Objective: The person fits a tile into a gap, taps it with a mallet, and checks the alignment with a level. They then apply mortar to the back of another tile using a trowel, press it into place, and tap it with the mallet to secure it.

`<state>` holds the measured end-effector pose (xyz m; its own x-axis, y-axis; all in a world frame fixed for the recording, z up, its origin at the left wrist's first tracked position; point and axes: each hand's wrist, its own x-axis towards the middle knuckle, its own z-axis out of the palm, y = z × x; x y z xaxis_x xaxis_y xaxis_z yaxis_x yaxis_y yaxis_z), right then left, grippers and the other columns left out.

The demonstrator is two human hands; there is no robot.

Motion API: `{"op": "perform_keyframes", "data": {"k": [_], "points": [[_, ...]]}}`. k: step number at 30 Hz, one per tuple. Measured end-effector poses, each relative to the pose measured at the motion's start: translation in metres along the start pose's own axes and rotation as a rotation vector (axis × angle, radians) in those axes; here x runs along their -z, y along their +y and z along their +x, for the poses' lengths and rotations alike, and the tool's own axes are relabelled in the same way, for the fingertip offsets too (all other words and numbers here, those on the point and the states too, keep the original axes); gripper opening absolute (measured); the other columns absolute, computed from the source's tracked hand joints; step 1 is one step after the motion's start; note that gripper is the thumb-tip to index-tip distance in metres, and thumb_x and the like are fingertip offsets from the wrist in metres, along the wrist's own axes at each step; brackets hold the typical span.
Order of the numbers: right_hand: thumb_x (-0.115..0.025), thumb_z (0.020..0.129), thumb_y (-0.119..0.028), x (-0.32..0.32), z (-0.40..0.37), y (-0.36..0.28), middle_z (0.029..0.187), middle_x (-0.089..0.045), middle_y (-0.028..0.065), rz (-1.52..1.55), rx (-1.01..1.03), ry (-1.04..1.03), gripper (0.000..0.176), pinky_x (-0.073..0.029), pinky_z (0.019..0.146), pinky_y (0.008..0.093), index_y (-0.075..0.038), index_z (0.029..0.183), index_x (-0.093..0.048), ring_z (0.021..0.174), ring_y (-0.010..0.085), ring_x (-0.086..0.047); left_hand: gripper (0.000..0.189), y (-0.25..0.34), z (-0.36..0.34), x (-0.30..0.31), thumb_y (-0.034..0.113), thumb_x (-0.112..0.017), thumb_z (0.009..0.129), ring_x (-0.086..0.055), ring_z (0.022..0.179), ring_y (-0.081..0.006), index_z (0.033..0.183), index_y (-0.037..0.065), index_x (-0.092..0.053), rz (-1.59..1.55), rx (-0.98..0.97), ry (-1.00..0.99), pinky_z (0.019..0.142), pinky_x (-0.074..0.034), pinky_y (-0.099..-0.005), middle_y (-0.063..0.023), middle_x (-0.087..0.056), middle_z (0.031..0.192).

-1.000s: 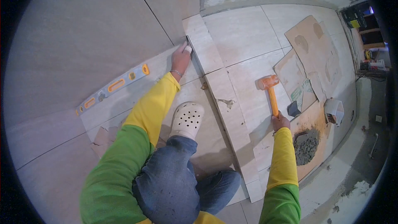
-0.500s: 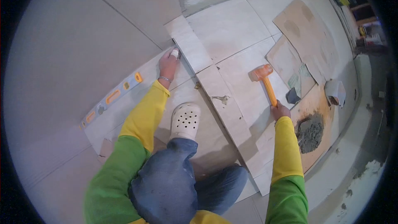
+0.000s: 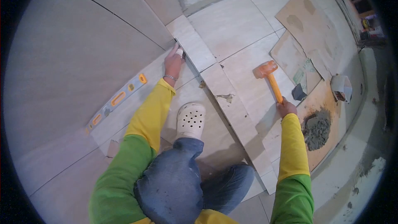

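Note:
My right hand (image 3: 286, 108) is wrapped round the yellow handle of a mallet (image 3: 273, 85). The mallet's orange head is over the pale floor tiles, left of the cardboard. My left hand (image 3: 173, 64) is by the front edge of a narrow tile strip (image 3: 192, 43), close to the wall corner. White wrapping shows on one of its fingers, and the fingers are bent in beside a small dark thing I cannot make out. A spirit level (image 3: 118, 98) lies along the wall, left of my left forearm.
Grey mortar (image 3: 317, 129) is heaped on an orange-brown board (image 3: 325, 99) at the right. Cardboard sheets (image 3: 306, 20), a dark flat piece (image 3: 298, 92) and a white container (image 3: 341, 87) are near it. My white clog (image 3: 191, 120) stands below the step edge.
The whole view has shifted slightly, so most things appear a little further right. Both hands stay in about the same places, the right one still holding the mallet.

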<state>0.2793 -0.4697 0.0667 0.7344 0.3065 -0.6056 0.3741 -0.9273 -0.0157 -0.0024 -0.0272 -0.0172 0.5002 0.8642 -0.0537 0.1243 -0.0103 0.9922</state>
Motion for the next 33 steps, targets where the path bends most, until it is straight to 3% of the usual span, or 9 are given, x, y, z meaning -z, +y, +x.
{"op": "perform_keyframes", "data": {"k": [2, 9, 12, 20, 24, 27, 33], "points": [[-0.058, 0.086, -0.042, 0.001, -0.001, -0.001, 0.112, -0.064, 0.0189, 0.001, 0.0, -0.002, 0.059, -0.048, 0.091, 0.0432, -0.023, 0.14, -0.045, 0.104, 0.0362, -0.061, 0.044, 0.042, -0.009, -0.01, 0.01, -0.047, 0.095, -0.058, 0.083, -0.0095, 0.139, 0.009, -0.049, -0.283, 0.297, 0.084, 0.074, -0.051, -0.0254, -0.0023, -0.061, 0.107], [-0.056, 0.087, -0.042, 0.0, 0.0, 0.001, 0.112, -0.065, 0.0194, 0.019, 0.014, -0.006, 0.057, -0.048, 0.089, 0.0444, -0.021, 0.139, -0.046, 0.104, 0.0369, -0.061, 0.05, 0.049, -0.005, -0.01, 0.006, -0.043, 0.089, -0.056, 0.078, -0.009, 0.139, 0.007, -0.049, -0.218, 0.271, 0.108, 0.069, -0.052, -0.0259, -0.0025, -0.061, 0.099], [-0.056, 0.087, -0.042, -0.002, 0.002, 0.003, 0.11, -0.065, 0.0205, 0.004, 0.02, 0.004, 0.057, -0.048, 0.089, 0.0458, -0.021, 0.139, -0.046, 0.103, 0.038, -0.062, 0.052, 0.056, -0.006, -0.009, 0.005, -0.042, 0.087, -0.057, 0.073, -0.01, 0.138, 0.006, -0.049, -0.019, 0.288, 0.088, 0.065, -0.053, -0.0258, -0.0035, -0.062, 0.095], [-0.057, 0.084, -0.039, -0.015, 0.013, 0.013, 0.102, -0.067, 0.0209, -0.036, 0.069, 0.073, 0.054, -0.048, 0.084, 0.0468, -0.02, 0.134, -0.05, 0.097, 0.0388, -0.063, 0.047, 0.057, -0.003, -0.015, 0.008, -0.048, 0.087, -0.058, 0.071, -0.0107, 0.133, 0.004, -0.054, 0.199, 0.191, 0.127, 0.063, -0.053, -0.0246, -0.0039, -0.063, 0.094], [-0.057, 0.084, -0.04, -0.015, 0.013, 0.014, 0.101, -0.067, 0.0218, 0.003, 0.077, 0.071, 0.053, -0.049, 0.084, 0.0473, -0.021, 0.134, -0.05, 0.097, 0.0391, -0.063, 0.045, 0.059, -0.006, -0.018, 0.009, -0.049, 0.088, -0.059, 0.071, -0.012, 0.132, 0.005, -0.056, 0.197, 0.187, 0.138, 0.064, -0.056, -0.0271, -0.0039, -0.061, 0.091], [-0.057, 0.084, -0.039, -0.023, 0.017, 0.021, 0.101, -0.067, 0.0219, 0.086, 0.085, 0.081, 0.053, -0.049, 0.083, 0.0482, -0.021, 0.133, -0.051, 0.096, 0.0392, -0.063, 0.043, 0.064, -0.008, -0.022, 0.01, -0.049, 0.088, -0.059, 0.07, -0.0127, 0.13, 0.005, -0.057, -0.003, 0.338, 0.181, 0.063, -0.058, -0.0307, -0.0035, -0.058, 0.085], [-0.057, 0.085, -0.045, -0.01, 0.013, 0.009, 0.107, -0.066, 0.0204, -0.083, 0.007, 0.011, 0.056, -0.049, 0.087, 0.0477, -0.027, 0.137, -0.047, 0.1, 0.0391, -0.062, 0.044, 0.063, -0.008, -0.018, 0.011, -0.051, 0.087, -0.058, 0.07, -0.0133, 0.13, 0.006, -0.057, 0.01, 0.367, 0.183, 0.061, -0.059, -0.0325, -0.0034, -0.055, 0.081]]}}
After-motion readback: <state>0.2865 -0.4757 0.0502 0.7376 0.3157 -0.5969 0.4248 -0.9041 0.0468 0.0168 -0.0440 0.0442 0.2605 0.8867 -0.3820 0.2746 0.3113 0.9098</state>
